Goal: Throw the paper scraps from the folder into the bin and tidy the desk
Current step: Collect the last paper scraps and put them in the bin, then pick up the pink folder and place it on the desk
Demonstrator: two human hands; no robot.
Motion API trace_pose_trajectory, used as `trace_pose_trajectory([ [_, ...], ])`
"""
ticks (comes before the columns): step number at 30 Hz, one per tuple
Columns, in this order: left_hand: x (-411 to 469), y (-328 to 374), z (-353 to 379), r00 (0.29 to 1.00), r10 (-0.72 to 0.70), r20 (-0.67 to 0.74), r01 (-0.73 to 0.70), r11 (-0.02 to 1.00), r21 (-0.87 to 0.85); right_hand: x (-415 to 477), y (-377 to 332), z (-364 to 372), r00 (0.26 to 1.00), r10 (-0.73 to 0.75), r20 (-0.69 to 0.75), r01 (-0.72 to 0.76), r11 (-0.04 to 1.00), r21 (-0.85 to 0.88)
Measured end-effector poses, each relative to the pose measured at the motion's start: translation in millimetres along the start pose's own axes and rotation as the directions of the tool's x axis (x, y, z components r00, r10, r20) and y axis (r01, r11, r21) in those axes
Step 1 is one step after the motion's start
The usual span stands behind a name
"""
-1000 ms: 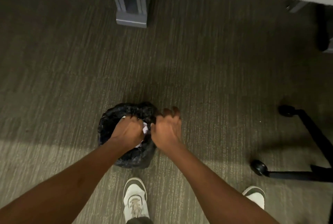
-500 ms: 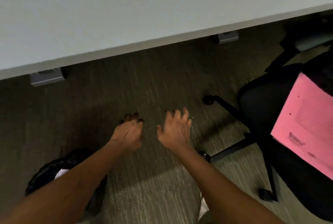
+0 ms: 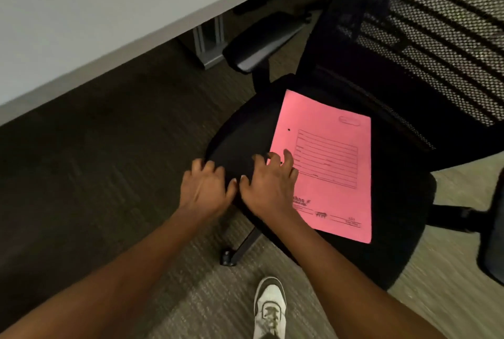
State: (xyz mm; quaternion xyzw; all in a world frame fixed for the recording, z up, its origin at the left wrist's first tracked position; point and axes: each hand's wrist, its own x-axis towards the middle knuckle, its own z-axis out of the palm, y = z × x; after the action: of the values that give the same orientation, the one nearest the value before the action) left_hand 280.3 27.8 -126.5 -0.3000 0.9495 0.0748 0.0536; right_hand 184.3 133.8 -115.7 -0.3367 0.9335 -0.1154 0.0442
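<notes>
Folder [image 3: 331,164]: pink, closed, printed form lines, flat on the chair seat [image 3: 240,142].
Left hand [image 3: 204,191]: fingers spread, empty, beside the seat's edge.
Right hand [image 3: 270,183]: fingers spread, empty, over the folder's near corner.

Single view, head-mounted, wide-angle. It looks steeply down and forward over both forearms onto a chair [image 3: 321,229] seat at close range. The desk [image 3: 109,17] edge crosses the upper left; the floor [image 3: 81,175] fills the left; a shoe [image 3: 270,308] marks the wearer's position at the bottom edge.

Pink folder [image 3: 330,164] flat on chair seat [image 3: 240,134]; right hand [image 3: 268,186] overlapping its edge, empty.
</notes>
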Motion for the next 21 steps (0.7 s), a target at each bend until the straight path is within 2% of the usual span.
trace_pose_trajectory([
  [3,28,46,1,0.997,0.026,-0.070,-0.025,1.000,0.009,17,61,-6,0.995,0.090,0.033,-0.089,0.996,-0.017],
  [7,61,89,5,0.999,0.011,-0.037,-0.010,1.000,0.024,30,129,-10,0.972,0.219,0.088,-0.218,0.976,-0.021],
  [10,87,110,6,0.995,-0.099,-0.024,0.098,0.995,-0.026,38,164,-15,0.938,0.325,0.116,-0.327,0.945,-0.005],
  [15,120,136,9,0.964,-0.266,-0.009,0.258,0.942,-0.217,45,196,-23,0.885,0.454,0.104,-0.459,0.888,0.035],
  [17,125,142,14,0.946,-0.324,0.034,0.320,0.904,-0.283,45,201,-25,0.857,0.504,0.103,-0.511,0.857,0.056],
  [21,134,140,20,0.904,-0.395,0.164,0.427,0.859,-0.282,42,207,-24,0.816,0.563,0.132,-0.576,0.813,0.092],
])
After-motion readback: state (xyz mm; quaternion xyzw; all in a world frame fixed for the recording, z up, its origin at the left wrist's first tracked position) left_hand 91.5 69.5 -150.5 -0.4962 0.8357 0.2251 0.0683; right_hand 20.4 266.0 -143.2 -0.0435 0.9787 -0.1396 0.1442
